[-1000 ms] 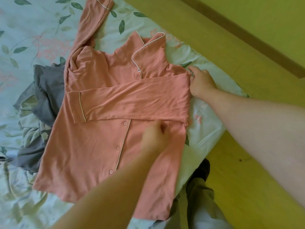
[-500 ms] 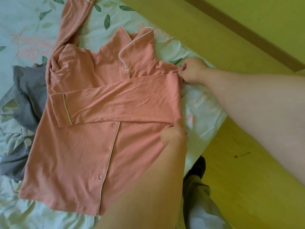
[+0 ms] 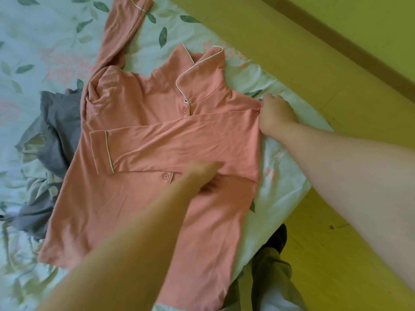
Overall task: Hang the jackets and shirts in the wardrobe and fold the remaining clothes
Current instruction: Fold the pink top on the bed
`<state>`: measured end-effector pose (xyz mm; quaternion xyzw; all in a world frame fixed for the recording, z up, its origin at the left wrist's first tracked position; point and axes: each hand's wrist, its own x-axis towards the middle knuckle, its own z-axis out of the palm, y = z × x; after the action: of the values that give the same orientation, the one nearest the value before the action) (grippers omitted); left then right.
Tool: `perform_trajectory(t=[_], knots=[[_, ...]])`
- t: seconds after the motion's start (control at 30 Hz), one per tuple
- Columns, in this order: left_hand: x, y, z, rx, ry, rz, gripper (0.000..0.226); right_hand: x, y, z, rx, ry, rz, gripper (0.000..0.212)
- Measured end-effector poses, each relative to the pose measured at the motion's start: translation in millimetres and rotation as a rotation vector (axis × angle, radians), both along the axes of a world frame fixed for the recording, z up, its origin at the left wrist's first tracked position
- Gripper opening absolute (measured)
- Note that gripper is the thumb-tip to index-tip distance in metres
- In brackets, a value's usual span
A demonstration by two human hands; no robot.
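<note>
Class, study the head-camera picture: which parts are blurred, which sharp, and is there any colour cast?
Head view: the left hand is smeared by blur; the right hand and pink shirt are fairly sharp; the floor shows a yellow-green cast; light is soft, without glare.

I see my right hand (image 3: 276, 115) pinching the pink shirt (image 3: 134, 198) at its shoulder on the bed (image 3: 45, 52); my left hand (image 3: 202, 173), blurred, lies over its front.
</note>
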<state>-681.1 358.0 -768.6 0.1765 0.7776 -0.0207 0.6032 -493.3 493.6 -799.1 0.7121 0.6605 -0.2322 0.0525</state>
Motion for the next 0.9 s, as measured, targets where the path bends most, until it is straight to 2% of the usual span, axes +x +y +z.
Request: perform_trajectory(t=[0.07, 0.13, 0.23, 0.4, 0.47, 0.53, 0.6, 0.63, 0.7, 0.73, 0.8, 0.83, 0.9], knots=[[-68, 10, 8, 0.246, 0.435, -0.283, 0.036, -3, -1, -3, -0.006, -0.026, 0.004, 0.030], [-128, 17, 15, 0.417, 0.787, -0.427, 0.028, -7, 0, -5, -0.017, -0.062, 0.005, 0.034], [-192, 20, 20, 0.464, 0.981, -0.511, 0.038, -21, -1, -5, -0.016, -0.122, -0.014, 0.038], [-236, 25, 21, 0.443, 1.013, -0.757, 0.025, -33, -6, -5, 0.028, -0.260, -0.020, 0.037], [-241, 27, 22, 0.466, 1.036, -0.779, 0.019, -33, -7, -4, 0.033, -0.292, -0.023, 0.036], [-243, 29, 23, 0.433, 1.078, -0.719, 0.018, -34, -7, -1, 0.040, -0.307, -0.049, 0.036], [-242, 34, 24, 0.321, 1.086, -0.583, 0.027, -41, -8, 8, 0.138, -0.323, -0.029, 0.034], [-240, 37, 25, 0.279, 1.065, -0.519, 0.031, -50, -12, 13, 0.215, -0.296, 0.031, 0.032], [-238, 49, 27, 0.335, 1.029, -0.412, 0.034, -78, -26, 26, 0.293, -0.140, 0.241, 0.031], [-239, 57, 28, 0.405, 1.020, -0.353, 0.035, -97, -37, 32, 0.240, -0.018, 0.347, 0.030], [-245, 78, 29, 0.501, 0.998, -0.241, 0.044, -135, -61, 37, -0.050, 0.167, 0.450, 0.024], [-250, 91, 28, 0.508, 0.982, -0.186, 0.048, -151, -72, 37, -0.214, 0.195, 0.453, 0.026], [-261, 113, 26, 0.467, 0.929, -0.076, 0.052, -169, -87, 28, -0.395, 0.182, 0.409, 0.045]])
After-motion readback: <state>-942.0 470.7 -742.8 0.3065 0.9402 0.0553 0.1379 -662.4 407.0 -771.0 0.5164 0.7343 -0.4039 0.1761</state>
